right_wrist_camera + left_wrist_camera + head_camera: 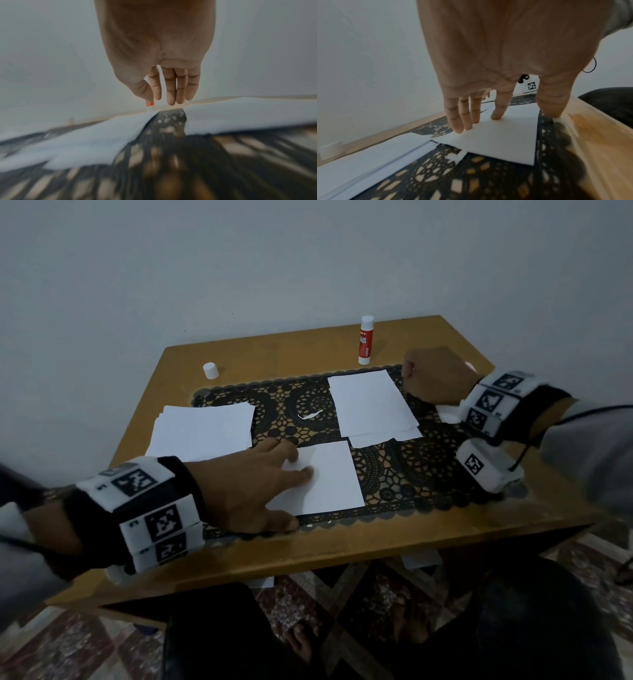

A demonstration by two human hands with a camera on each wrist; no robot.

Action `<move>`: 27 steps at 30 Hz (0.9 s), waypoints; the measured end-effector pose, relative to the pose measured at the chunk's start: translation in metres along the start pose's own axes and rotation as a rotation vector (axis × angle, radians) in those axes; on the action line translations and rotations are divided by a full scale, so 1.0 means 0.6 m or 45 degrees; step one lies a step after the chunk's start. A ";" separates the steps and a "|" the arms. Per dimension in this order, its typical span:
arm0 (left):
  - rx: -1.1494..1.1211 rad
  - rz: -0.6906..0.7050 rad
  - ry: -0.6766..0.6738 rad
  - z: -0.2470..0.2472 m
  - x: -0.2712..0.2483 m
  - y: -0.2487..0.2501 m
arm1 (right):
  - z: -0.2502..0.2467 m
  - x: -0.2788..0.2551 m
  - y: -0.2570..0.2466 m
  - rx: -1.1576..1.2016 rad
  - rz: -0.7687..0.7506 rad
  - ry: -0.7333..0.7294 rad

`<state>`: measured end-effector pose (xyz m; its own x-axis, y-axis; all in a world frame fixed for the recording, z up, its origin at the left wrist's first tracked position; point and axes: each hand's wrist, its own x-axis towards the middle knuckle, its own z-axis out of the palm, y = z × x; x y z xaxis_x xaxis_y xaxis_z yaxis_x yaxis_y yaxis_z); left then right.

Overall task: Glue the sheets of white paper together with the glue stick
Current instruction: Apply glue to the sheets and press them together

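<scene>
White paper sheet (334, 474) is lying under the left grip (260, 491), fingers spread flat; right grip (438, 374) is hovering relaxed near the upright glue stick (365, 340).

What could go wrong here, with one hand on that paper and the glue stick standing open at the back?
The glue stick stands upright and uncapped, its cap far off; it might dry or be tipped by the reaching right hand. The left hand presses the single sheet with straight fingers only, so it could slide on the lace mat.
</scene>
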<state>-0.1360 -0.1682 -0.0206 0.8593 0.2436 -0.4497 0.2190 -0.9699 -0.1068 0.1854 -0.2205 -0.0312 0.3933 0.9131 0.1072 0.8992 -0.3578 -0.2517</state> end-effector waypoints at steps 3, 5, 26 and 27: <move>0.012 0.030 0.071 -0.009 0.003 0.001 | -0.016 0.037 -0.015 0.021 0.015 0.125; 0.003 0.050 0.113 -0.013 0.004 -0.002 | -0.021 0.066 -0.026 0.092 0.115 0.188; -0.041 -0.047 -0.040 0.020 -0.031 0.051 | 0.008 0.106 -0.099 0.060 -0.179 -0.024; -0.060 -0.060 -0.045 0.023 -0.032 0.055 | 0.007 0.087 -0.110 0.015 -0.288 -0.054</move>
<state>-0.1516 -0.2047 -0.0278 0.8308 0.2880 -0.4764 0.2812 -0.9557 -0.0874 0.1457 -0.1481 -0.0129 0.1737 0.9773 0.1214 0.9611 -0.1413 -0.2374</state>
